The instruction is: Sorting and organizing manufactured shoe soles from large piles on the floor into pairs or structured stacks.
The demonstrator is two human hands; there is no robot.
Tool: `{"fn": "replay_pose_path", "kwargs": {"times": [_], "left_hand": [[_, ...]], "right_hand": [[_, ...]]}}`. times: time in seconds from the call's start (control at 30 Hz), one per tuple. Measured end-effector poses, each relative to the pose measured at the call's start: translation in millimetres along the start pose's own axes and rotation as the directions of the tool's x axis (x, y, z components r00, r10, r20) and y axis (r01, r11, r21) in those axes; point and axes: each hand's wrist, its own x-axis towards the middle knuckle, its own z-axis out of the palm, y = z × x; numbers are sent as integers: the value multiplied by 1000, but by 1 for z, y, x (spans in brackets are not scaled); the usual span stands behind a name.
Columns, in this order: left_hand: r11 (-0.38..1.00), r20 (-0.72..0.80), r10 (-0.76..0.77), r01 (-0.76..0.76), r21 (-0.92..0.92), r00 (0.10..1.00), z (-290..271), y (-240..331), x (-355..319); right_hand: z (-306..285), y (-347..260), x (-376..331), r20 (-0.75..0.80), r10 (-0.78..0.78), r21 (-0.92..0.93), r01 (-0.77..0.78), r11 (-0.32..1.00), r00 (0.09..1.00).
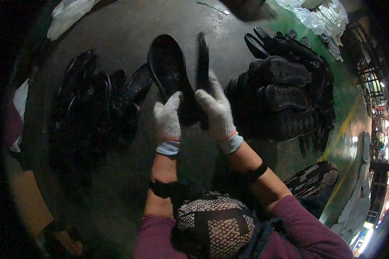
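Note:
Both of my hands wear white knit gloves and are raised above the floor in the middle. My left hand (167,118) is closed on the lower part of a black shoe sole (167,60), whose cupped inner face and raised rim show. In my right hand (217,103) a second black shoe sole (202,56) stands edge-on, slightly blurred, so its face is hidden. The two soles are side by side, apart at their upper ends; dark shadow hides whether their lower ends touch. Left of my hands lies a loose heap of black soles (134,86).
A larger stack of black soles (289,97) stands to the right. Clear plastic bags (328,17) lie at the far right, white plastic (71,15) at the far left. Cardboard (30,198) is at lower left. My cloth-covered knees (222,224) are close below my forearms.

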Motion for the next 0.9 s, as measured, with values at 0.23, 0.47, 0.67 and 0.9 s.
{"fn": "replay_pose_path", "kwargs": {"times": [0.23, 0.47, 0.67, 0.9], "left_hand": [[977, -43, -53, 61, 205, 998, 21, 1, -20], [673, 349, 510, -617, 408, 787, 19, -74, -13], [998, 530, 11, -43, 49, 848, 24, -4, -21], [843, 806, -527, 292, 453, 271, 101, 10, 46]], "right_hand": [[14, -39, -16, 265, -645, -918, 391, 58, 717], [-25, -11, -20, 159, -464, -982, 187, 13, 871], [-71, -54, -24, 10, -499, -896, 230, 381, 867], [-178, -145, 13, -73, -213, -420, 164, 893, 974]]}}
